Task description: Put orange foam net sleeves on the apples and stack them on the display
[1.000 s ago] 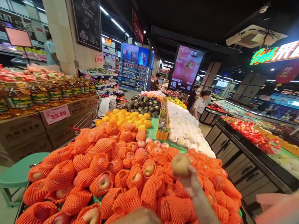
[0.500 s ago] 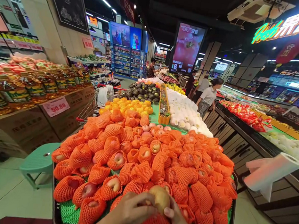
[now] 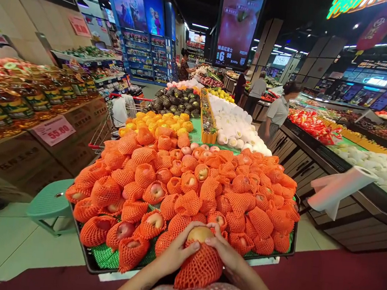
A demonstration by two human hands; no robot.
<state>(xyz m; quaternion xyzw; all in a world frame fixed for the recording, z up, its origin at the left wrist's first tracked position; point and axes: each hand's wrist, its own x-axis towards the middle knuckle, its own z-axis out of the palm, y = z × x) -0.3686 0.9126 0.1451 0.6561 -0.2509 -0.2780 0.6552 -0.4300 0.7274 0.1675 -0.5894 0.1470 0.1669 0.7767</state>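
Observation:
Both hands are wrapped round a yellow-brown round fruit (image 3: 200, 234) at the near edge of the display. An orange foam net sleeve (image 3: 199, 268) covers its lower part and hangs down towards me; only the fruit's top shows bare. My left hand (image 3: 181, 248) grips it from the left, thumb on the net's rim. From the right, my right hand (image 3: 224, 249) closes on it, thumb near the bare top. Just beyond lies a heap of apples in orange foam nets (image 3: 182, 193), several showing pinkish skin. They rest in a black tray (image 3: 92, 262) with green matting.
Yellow fruit (image 3: 157, 124), dark-skinned fruit (image 3: 175, 102) and white-wrapped fruit (image 3: 237, 128) lie farther back. A green stool (image 3: 51, 200) stands left, below oil bottles (image 3: 18, 98). At right are a plastic bag roll (image 3: 342, 189) and a person (image 3: 277, 111).
The net sleeve now reaches higher round the fruit, which was mostly bare above it. Both hands have drawn nearer to me and wrap the fruit from either side. The view has tilted downward.

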